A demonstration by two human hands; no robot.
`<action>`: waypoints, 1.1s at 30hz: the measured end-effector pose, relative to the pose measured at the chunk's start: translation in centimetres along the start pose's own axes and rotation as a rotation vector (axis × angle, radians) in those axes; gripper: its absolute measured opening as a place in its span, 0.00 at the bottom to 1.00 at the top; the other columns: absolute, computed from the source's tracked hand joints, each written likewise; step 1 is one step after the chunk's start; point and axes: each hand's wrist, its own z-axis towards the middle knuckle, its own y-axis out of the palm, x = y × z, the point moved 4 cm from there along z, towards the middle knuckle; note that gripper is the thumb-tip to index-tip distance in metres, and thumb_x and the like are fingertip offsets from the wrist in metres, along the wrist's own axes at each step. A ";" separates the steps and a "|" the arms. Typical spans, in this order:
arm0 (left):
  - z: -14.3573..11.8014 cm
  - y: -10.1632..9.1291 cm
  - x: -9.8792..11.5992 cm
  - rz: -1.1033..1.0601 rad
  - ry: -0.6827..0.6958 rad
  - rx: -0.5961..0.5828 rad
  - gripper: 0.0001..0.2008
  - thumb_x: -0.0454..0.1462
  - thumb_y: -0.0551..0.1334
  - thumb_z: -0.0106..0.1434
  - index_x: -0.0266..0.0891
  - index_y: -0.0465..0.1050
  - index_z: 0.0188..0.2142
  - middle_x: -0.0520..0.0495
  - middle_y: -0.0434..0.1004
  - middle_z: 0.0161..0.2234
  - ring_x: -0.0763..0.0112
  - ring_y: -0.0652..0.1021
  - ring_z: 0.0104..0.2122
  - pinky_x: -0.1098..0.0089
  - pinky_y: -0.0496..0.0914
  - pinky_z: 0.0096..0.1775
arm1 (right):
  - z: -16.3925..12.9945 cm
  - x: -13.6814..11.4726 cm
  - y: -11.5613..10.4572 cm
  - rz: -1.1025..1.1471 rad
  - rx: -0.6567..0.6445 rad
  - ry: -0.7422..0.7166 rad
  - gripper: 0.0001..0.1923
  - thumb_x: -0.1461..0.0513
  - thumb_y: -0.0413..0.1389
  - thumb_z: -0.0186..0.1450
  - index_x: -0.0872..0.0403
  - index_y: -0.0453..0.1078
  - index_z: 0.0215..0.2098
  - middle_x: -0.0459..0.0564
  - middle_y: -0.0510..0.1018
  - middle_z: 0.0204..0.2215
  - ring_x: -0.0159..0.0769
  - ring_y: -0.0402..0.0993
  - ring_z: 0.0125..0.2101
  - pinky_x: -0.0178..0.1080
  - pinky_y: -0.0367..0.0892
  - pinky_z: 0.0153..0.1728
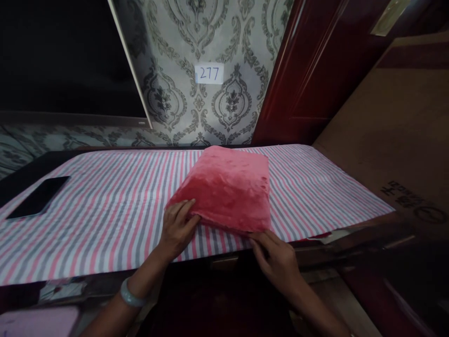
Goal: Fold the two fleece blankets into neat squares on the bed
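A pinkish-red plush cloth (224,187) lies in a flat, squarish shape on a striped tablecloth (115,206). Whether it is folded or a cover, I cannot tell. My left hand (177,229) pinches its near left corner, thumb underneath and fingers on top. At the near right corner, my right hand (275,255) grips the edge between thumb and fingers. The near edge between the hands is slightly raised, with some creases across the pile. A pale bangle (131,294) circles my left wrist.
On the left of the tablecloth lies a dark phone (38,197). A large cardboard box (393,131) stands along the right side. Behind the table are a patterned wall, a dark screen (66,61) and a dark red door panel (308,70). A paper label (209,73) reads 277.
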 end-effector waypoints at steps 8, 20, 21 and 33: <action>-0.8 0.7 1.3 0.171 -0.129 0.024 0.08 0.31 0.66 0.59 0.44 0.78 0.37 0.43 0.73 0.42 0.62 0.72 0.42 0.61 0.64 0.46 | 7.1 -0.4 -0.8 0.149 -0.025 -0.098 0.13 0.65 0.51 0.70 0.52 0.73 0.49 0.53 0.77 0.39 0.39 0.73 0.41 0.42 0.71 0.42; -1.7 0.7 2.5 0.113 -0.215 0.044 0.11 0.28 0.62 0.61 0.42 0.79 0.40 0.42 0.74 0.40 0.64 0.74 0.39 0.64 0.66 0.43 | 19.3 3.3 11.9 -0.007 -0.558 -0.272 0.21 0.69 0.52 0.67 0.58 0.70 0.58 0.59 0.75 0.52 0.44 0.67 0.53 0.46 0.62 0.57; -1.8 0.7 2.4 0.109 -0.216 0.047 0.11 0.28 0.62 0.61 0.42 0.78 0.40 0.42 0.74 0.40 0.64 0.74 0.39 0.64 0.66 0.42 | 19.8 3.8 12.2 -0.068 -0.524 -0.203 0.22 0.69 0.52 0.67 0.58 0.70 0.58 0.61 0.75 0.51 0.45 0.67 0.52 0.47 0.62 0.56; -2.4 0.8 2.4 0.021 -0.244 0.080 0.11 0.28 0.61 0.63 0.41 0.77 0.42 0.42 0.73 0.42 0.64 0.73 0.41 0.63 0.69 0.43 | 22.1 4.0 13.7 -0.192 -0.446 -0.077 0.24 0.69 0.49 0.67 0.56 0.68 0.60 0.62 0.72 0.54 0.48 0.65 0.54 0.47 0.64 0.53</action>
